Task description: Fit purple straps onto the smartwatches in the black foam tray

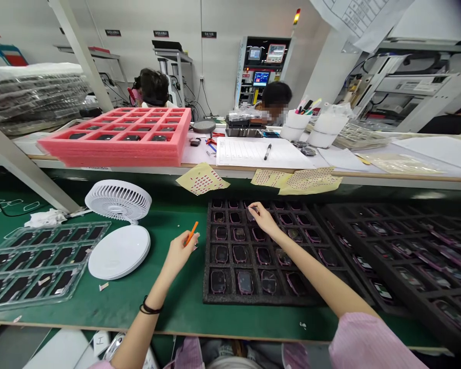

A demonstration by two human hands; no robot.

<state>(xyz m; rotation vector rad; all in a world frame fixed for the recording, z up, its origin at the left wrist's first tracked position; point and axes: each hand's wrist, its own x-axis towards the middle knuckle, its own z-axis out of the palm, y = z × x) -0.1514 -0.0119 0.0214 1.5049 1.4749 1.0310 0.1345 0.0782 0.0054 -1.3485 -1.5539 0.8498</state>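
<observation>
My left hand (182, 249) is closed around an orange stick-like tool (191, 233) above the green mat, left of a black foam tray (230, 299). Over the tray's back rows, my right hand (262, 217) has its fingers pinched on a small dark watch-like device (253, 209). Rows of similar devices with purplish frames, such as one in the front row (245, 282), lie in the tray's compartments. The lower part of the held device is hidden by my fingers.
A white fan (119, 252) stands at the left beside a clear tray (75, 269) of dark parts. More foam trays (369, 215) lie at the right. Pink foam trays (115, 154) sit on the shelf (200, 173) ahead. People sit beyond it.
</observation>
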